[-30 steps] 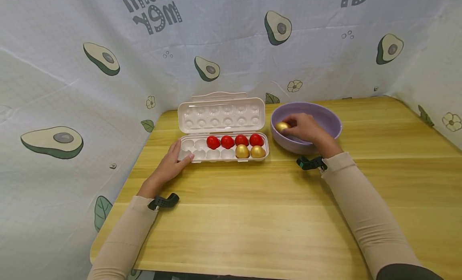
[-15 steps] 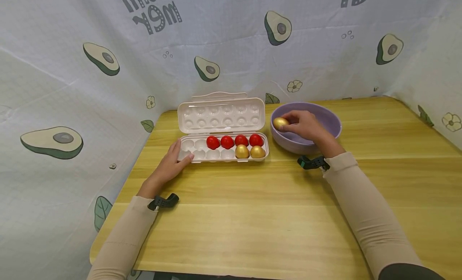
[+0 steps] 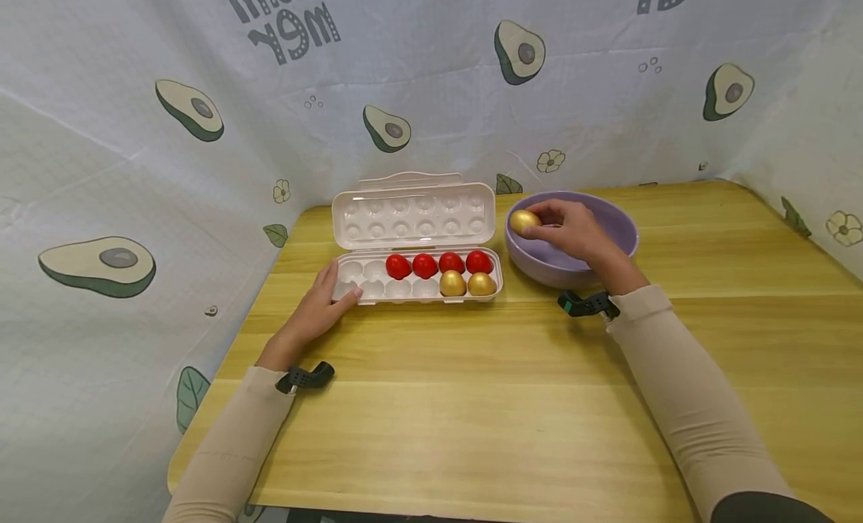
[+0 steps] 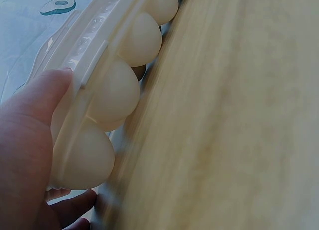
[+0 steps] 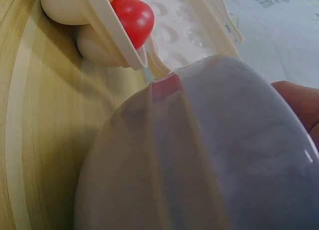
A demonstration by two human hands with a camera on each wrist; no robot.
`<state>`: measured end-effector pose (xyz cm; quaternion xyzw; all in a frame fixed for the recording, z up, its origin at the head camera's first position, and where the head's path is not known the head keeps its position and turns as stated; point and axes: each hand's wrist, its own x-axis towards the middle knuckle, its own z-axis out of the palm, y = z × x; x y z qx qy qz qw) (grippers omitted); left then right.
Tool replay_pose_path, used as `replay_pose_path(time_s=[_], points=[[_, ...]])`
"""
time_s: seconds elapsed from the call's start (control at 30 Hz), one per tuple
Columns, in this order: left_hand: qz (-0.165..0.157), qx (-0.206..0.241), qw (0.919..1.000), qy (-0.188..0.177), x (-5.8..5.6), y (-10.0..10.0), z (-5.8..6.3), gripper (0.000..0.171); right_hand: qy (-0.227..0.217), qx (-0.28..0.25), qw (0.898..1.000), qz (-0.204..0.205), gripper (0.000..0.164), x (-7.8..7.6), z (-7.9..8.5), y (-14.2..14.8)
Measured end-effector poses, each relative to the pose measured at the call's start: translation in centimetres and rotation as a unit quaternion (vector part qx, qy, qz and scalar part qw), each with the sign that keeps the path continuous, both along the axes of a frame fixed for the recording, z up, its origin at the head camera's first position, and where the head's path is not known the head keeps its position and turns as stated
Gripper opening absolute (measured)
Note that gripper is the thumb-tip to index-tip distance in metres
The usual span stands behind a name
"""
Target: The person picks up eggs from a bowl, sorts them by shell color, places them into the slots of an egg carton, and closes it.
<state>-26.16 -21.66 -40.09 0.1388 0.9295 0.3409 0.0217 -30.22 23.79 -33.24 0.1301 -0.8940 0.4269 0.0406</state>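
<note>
My left hand (image 3: 315, 306) grips the left end of a white plastic egg carton (image 3: 398, 288). In the left wrist view its thumb (image 4: 50, 88) lies on the carton's rim and the other fingers reach round the end. Several red eggs (image 3: 425, 265) fill the right part of the back row, with two golden eggs (image 3: 452, 283) in front of them. My right hand (image 3: 569, 227) pinches another golden egg (image 3: 523, 222) at the left rim of a purple bowl (image 3: 546, 271). In the right wrist view the bowl's outer wall (image 5: 239, 135) hides that egg and most of the hand.
The carton's lid (image 3: 414, 214) stands raised at the back. Both carton and bowl sit near the far edge of the wooden table (image 3: 431, 418). Behind hangs a white cloth (image 3: 445, 66) with avocado prints.
My right hand has lifted the golden egg from inside the bowl up to its left rim. The left hand and the carton have stayed in place.
</note>
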Motion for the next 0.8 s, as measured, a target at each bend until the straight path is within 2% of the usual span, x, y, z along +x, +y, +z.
replay_pose_path(time_s=[0.23, 0.47, 0.8], points=[[0.000, -0.005, 1.0000, 0.006, -0.2, 0.0, 0.0, 0.091, 0.025, -0.011, 1.000, -0.003, 0.051, 0.0, 0.2, -0.1], [0.002, -0.007, 1.0000, 0.003, -0.2, 0.0, -0.2, 0.091, 0.030, -0.028, 0.999, -0.009, 0.051, 0.3, 0.5, -0.5], [0.000, -0.006, 1.0000, 0.005, 0.0, 0.1, 0.0, 0.090, 0.050, -0.060, 0.997, 0.011, 0.049, 0.8, 1.2, -1.7]])
